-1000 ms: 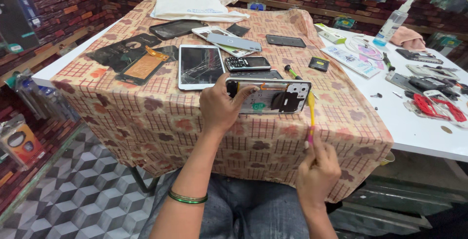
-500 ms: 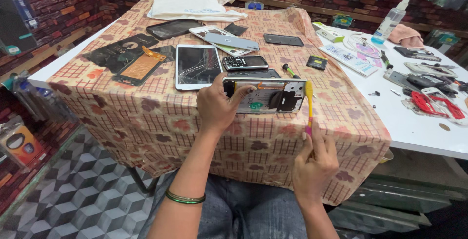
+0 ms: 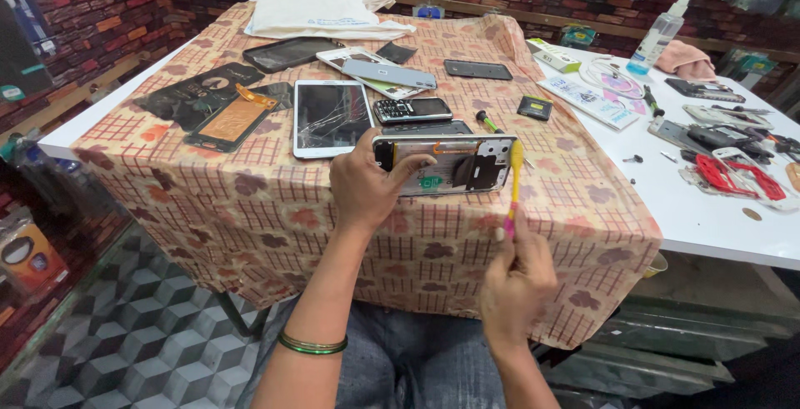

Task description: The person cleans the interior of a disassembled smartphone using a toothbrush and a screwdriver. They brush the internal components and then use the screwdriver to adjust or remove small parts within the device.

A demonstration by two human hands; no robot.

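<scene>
At the near edge of the patterned orange tablecloth (image 3: 250, 209), the left hand (image 3: 364, 185) grips an opened silver phone frame (image 3: 446, 163) while the right hand (image 3: 517, 280) pinches a yellow-pink toothbrush (image 3: 513, 184) against its right end, mid-brushing.

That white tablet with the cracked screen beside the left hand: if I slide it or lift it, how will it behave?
The white tablet lies flat on the patterned cloth, so it should slide stiffly, perhaps dragging the cloth. Its glass shows spreading cracks, so it is probably fragile and may shed splinters when lifted. Being thin and broad, it looks unlikely to roll or tip.
</scene>
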